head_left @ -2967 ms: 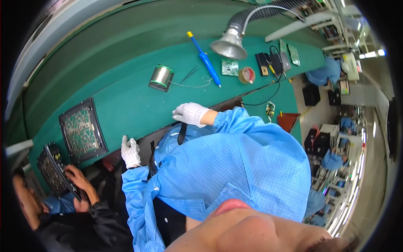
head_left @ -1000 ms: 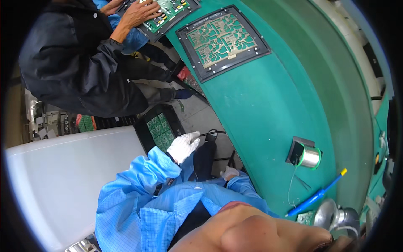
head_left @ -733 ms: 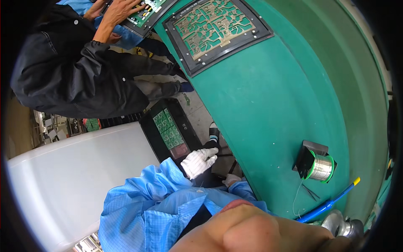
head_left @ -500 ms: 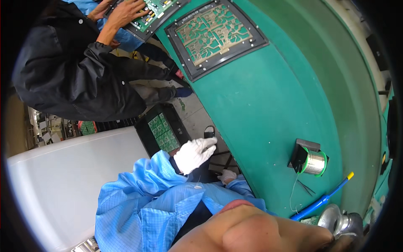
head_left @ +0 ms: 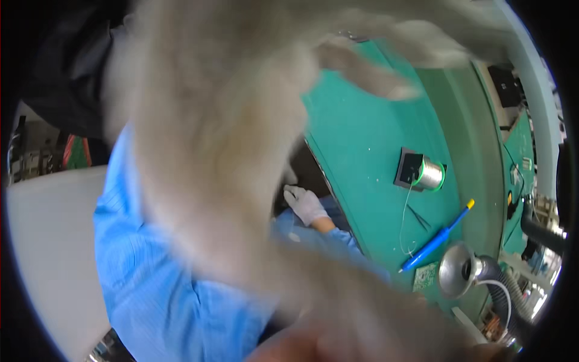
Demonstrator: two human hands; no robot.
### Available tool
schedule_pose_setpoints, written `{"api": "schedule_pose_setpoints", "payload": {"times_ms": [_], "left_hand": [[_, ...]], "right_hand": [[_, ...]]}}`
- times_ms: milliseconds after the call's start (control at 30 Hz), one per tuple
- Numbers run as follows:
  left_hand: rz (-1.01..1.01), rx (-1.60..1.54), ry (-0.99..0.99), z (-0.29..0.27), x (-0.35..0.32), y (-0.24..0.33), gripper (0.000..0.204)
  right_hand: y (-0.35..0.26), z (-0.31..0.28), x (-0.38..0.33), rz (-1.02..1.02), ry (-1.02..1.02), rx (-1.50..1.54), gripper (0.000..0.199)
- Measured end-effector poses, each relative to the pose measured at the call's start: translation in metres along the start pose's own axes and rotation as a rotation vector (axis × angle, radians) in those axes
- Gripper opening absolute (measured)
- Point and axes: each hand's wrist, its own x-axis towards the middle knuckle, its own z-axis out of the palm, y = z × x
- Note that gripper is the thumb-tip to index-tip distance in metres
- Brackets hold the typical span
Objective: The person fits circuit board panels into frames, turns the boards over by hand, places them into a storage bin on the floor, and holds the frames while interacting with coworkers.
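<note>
My left hand (head_left: 211,120), in a pale glove, is raised very close to the view and blurred. Its fingers reach out toward the upper right, spread apart, and nothing shows between them. Down by my lap is my right hand (head_left: 306,206), also in a white glove, its fingers loosely bent and holding nothing I can see. It lies nearest to the edge of the green bench (head_left: 362,133). Blue sleeves (head_left: 139,247) cover my arms. Much of the scene behind the left hand is hidden.
On the bench stand a solder wire spool (head_left: 430,175) in a black holder, tweezers (head_left: 418,217), a blue pump-like tool (head_left: 431,247) with a yellow end, a small circuit board (head_left: 426,277) and a metal funnel-shaped hood (head_left: 455,268). A person's black sleeve (head_left: 69,78) shows at upper left.
My left hand has risen from near my lap to right in front of the view, covering the framed plate and most of the other person. The view has shifted; my right hand shows more fully.
</note>
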Motion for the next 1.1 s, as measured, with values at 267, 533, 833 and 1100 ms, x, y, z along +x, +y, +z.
{"api": "schedule_pose_setpoints", "payload": {"times_ms": [267,533,833,1100], "left_hand": [[0.183,-0.062,0.016,-0.039,-0.048,-0.018,0.039],[0.290,-0.007,0.077,-0.068,-0.098,0.020,0.041],[0.411,0.051,0.091,-0.076,-0.124,0.059,0.045],[0.469,0.070,0.134,-0.061,-0.144,0.061,0.049]], "right_hand": [[-0.054,-0.140,0.042,0.511,0.054,0.685,0.034],[-0.131,-0.140,0.036,0.369,0.154,0.737,0.033],[-0.173,-0.146,0.016,0.209,0.286,0.708,0.032],[-0.205,-0.205,-0.020,-0.301,0.563,0.907,0.032]]}}
